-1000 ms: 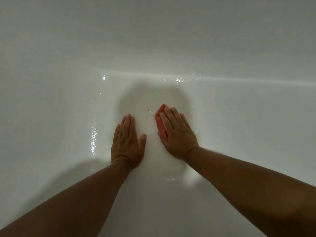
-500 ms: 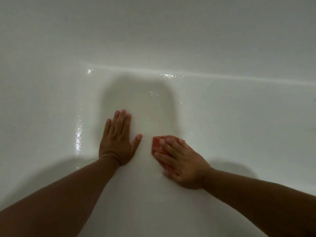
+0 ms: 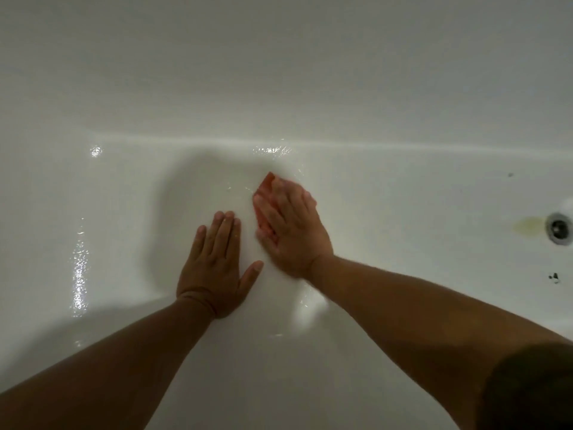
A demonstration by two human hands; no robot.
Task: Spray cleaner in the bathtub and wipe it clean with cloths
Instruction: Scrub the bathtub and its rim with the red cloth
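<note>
Pressing the right hand [image 3: 288, 225], fingers straight and close, flat onto a blurred orange cloth [image 3: 264, 188] on the wet white tub [image 3: 124, 212] floor; bracing just beside with the left hand [image 3: 217, 268], spread flat.

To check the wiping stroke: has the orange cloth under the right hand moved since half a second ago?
Yes. The orange cloth slid away from the person, toward the crease between bathtub floor and far wall.

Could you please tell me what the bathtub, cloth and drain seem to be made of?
Bathtub: glossy white enamel or acrylic; it shows bright highlights. Cloth: probably soft orange fabric, flattened under the right hand. Drain: seemingly polished metal, gleaming grey.
</note>
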